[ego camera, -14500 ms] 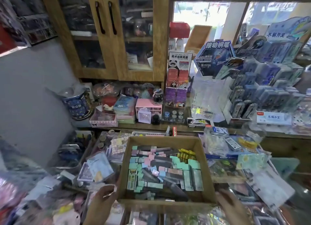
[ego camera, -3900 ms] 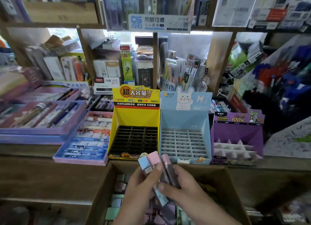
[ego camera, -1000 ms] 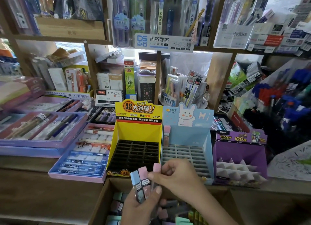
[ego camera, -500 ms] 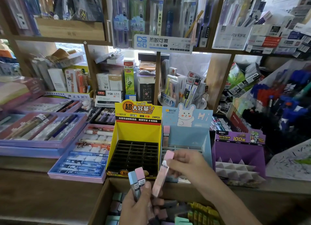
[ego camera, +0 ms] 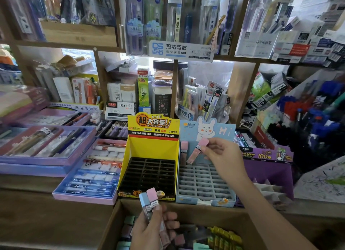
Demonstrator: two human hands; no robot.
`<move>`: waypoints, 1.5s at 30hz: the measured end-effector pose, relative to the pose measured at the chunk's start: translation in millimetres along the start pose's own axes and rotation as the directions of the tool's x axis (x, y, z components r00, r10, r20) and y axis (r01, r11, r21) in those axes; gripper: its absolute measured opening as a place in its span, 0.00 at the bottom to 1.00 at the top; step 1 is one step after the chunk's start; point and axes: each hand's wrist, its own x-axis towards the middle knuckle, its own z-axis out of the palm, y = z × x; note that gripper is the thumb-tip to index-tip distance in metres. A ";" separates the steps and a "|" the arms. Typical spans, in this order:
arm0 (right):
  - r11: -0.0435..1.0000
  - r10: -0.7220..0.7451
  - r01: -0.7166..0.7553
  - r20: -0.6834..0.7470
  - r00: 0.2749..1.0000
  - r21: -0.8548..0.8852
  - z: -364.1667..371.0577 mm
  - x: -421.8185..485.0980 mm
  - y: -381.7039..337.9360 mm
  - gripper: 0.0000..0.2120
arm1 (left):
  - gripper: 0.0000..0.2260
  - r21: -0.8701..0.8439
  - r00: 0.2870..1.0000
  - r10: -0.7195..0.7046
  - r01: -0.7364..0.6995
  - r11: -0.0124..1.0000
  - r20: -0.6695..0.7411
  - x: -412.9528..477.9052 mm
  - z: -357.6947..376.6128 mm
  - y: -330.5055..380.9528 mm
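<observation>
Restocking update: the right grip (ego camera: 222,152) is pinched on the top end of a pink lead case (ego camera: 197,151), thumb and fingertips clamped just under the cap. The case hangs down and to the left of that grip. It's tilted, long axis running upper right to lower left, and its bottom tip hovers over the back row of the blue display tray (ego camera: 204,184). Just left of the tip, the seated pink case (ego camera: 184,152) stands upright in the back-left corner slot. Can't tell if the two touch. The empty slots lie below the grip and spread back toward the person.

The left grip (ego camera: 155,229) sits lower and closer to the body. It's wrapped around a blue case (ego camera: 144,203) and a second pink case (ego camera: 153,197), both poking upward over the cardboard box (ego camera: 186,209) of spares. It's well apart from the tray, so the right one is clearly nearer the slot.

My read: the case needs tipping up to vertical, then a straight drop into the slot beside the seated one. If the tilt isn't fixed, I'd bet the tip catches on a grid wall.
</observation>
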 end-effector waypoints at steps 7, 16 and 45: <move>0.990 -0.041 0.048 0.055 0.998 -0.134 7.7 9.2 8.2 0.10 | 0.08 -0.014 1.000 -0.016 0.016 1.000 0.013 -2.4 0.9 3.7; 0.929 -0.096 0.130 0.114 0.989 -0.346 12.4 15.7 11.8 0.06 | 0.10 0.015 0.999 -0.050 0.049 0.999 0.021 -3.4 0.5 5.1; 0.946 -0.031 0.024 -0.018 0.999 -0.322 27.5 -14.8 31.4 0.09 | 0.07 -0.007 0.999 -0.052 0.052 0.999 0.008 -2.4 -2.2 1.1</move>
